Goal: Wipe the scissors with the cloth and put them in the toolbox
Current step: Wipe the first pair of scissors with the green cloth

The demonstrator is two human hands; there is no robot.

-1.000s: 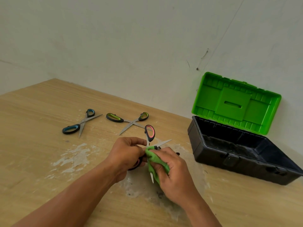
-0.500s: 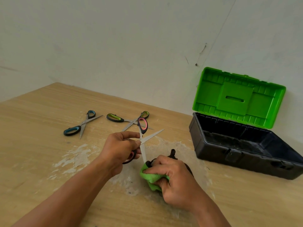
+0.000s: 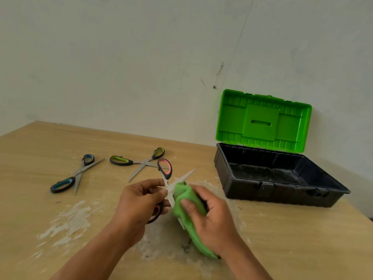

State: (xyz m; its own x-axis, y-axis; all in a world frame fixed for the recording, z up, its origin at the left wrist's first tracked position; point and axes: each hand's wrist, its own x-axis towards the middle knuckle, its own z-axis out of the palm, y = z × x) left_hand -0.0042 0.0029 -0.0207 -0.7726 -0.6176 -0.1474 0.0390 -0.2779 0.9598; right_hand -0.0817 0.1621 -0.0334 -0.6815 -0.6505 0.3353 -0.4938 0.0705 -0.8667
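While the left hand (image 3: 139, 201) pinches the splayed pink-handled scissors (image 3: 166, 172) above the counter (image 3: 40, 150), the right hand (image 3: 214, 219) curls the soft cloth (image 3: 185, 211) round seemingly the lower blade: stiff, sharp steel, safest held by the handles.

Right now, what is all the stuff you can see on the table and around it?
pink-and-black-handled steel scissors: one, blades open, held above the table
green fabric cloth: one, wrapped around one blade of the held scissors
blue-and-black-handled steel scissors: one, blades open, lying on the table's left
green-and-black-handled steel scissors: one, blades open, lying behind the hands
black plastic toolbox with green lid: one, lid raised, no scissors visible inside, on the right
light wooden table: one, under everything
white scuffed patches: several, on the tabletop
off-white wall: behind the table
left hand: grip on the pink scissors
right hand: grip on the cloth
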